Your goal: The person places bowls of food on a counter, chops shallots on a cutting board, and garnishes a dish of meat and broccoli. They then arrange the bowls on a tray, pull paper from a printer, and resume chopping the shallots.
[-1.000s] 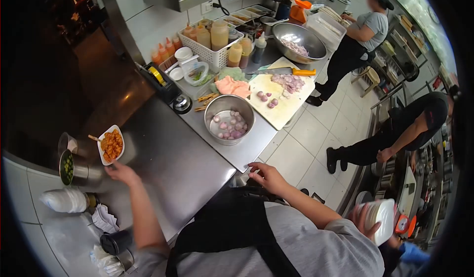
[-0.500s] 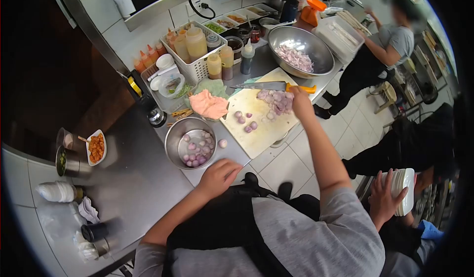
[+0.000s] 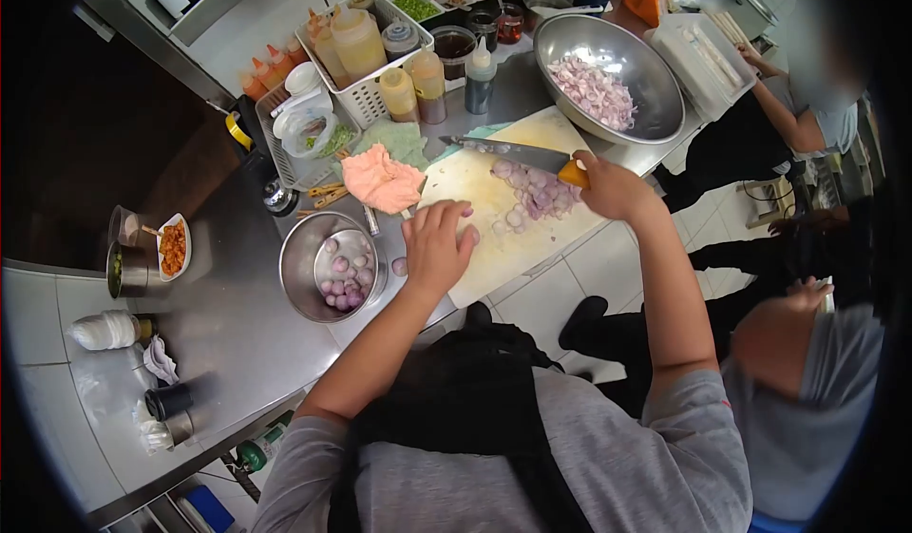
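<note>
Right hand (image 3: 613, 189) grips the knife (image 3: 508, 153) tight over sliced shallots (image 3: 527, 196) on the board (image 3: 465, 181); left hand (image 3: 437, 243) rests loosely curled beside them, its hold hidden, and should curl tighter before cutting.

This is looking like a commercial kitchen: a stainless steel counter (image 3: 237, 343) is filling the left, squeeze bottles (image 3: 359, 44) are crowding a basket (image 3: 366, 107) at the top, and a big steel bowl (image 3: 568, 44) is sitting upper right beside a cutting board (image 3: 456, 180).
</note>
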